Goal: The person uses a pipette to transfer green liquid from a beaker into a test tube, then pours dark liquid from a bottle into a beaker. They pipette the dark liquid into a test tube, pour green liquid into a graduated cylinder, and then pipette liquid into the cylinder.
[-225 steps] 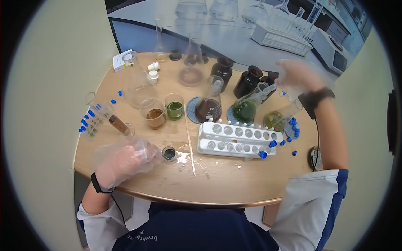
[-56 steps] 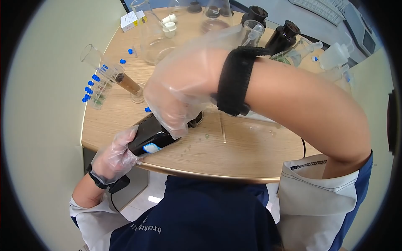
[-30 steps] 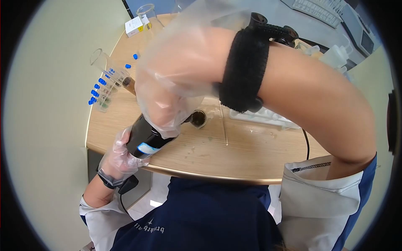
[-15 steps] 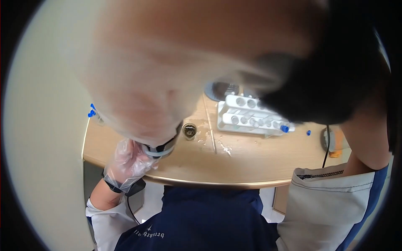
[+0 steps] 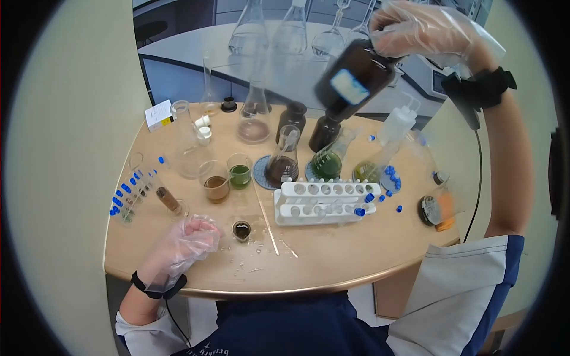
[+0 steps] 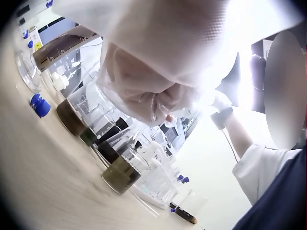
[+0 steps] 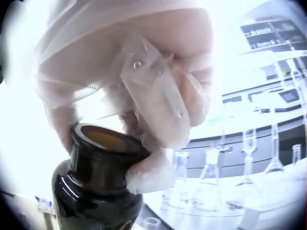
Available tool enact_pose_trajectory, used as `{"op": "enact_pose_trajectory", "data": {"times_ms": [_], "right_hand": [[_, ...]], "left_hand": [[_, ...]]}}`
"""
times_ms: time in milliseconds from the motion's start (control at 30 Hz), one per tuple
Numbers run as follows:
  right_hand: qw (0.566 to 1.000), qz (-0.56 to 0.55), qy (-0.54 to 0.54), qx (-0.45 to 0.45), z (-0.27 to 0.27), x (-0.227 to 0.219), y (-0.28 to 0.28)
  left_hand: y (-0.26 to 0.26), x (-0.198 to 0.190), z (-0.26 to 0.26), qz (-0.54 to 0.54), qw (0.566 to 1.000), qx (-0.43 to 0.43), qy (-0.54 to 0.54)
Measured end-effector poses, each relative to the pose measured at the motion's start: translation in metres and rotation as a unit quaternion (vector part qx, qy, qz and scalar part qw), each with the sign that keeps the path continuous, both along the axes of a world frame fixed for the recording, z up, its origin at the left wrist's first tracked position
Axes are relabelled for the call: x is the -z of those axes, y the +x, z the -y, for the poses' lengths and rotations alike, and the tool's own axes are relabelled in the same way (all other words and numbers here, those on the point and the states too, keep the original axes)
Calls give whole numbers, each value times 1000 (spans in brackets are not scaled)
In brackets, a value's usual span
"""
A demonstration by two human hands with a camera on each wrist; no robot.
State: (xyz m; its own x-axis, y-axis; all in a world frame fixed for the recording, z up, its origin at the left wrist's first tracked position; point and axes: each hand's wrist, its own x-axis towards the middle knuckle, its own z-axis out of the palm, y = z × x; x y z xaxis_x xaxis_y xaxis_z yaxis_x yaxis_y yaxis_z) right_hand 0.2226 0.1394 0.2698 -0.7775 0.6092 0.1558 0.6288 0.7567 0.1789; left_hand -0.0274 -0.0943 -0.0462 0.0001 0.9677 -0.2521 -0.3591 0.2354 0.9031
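Observation:
High over the back right of the table, my gloved right hand (image 5: 424,35) grips a large dark brown bottle (image 5: 356,77) with a white and blue label. The right wrist view shows my fingers round the neck of this open-mouthed bottle (image 7: 98,191). My gloved left hand (image 5: 184,246) is low at the table's left front, fingers loosely curled, holding nothing visible. Just right of it, but apart, stands a small beaker (image 5: 241,231) of dark liquid. From the left wrist, my left hand (image 6: 148,91) appears above this beaker (image 6: 120,175), its liquid olive-brown.
A white tube rack (image 5: 326,204) stands right of a glass rod (image 5: 267,222) and wet spots. Behind are two beakers, several flasks and dark bottles (image 5: 291,121). A tilted cylinder (image 5: 168,200) and capped tubes lie left; a wash bottle (image 5: 398,124) and blue caps are right.
The dark bottle has gone from beside the small beaker to high at the back right in my right hand. My left hand has let it go, and the view has shifted to show more table.

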Motion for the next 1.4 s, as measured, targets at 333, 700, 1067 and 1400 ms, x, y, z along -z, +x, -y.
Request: {"op": "enact_pose_trajectory", "data": {"times_ms": [333,700,1067,1400], "right_hand": [[964,188,11,189,-110,96,19],[953,234,-39,191,-140,176,16],[964,217,-83,131,-182,223,22],[984,106,-51,132,-142,188,23]], "left_hand": [[5,-40,-20,-227,973,23,-46],[2,-7,-21,-614,775,146,40],[31,-6,-49,-663,734,148,31],[32,6,-58,-648,745,159,26]]}}
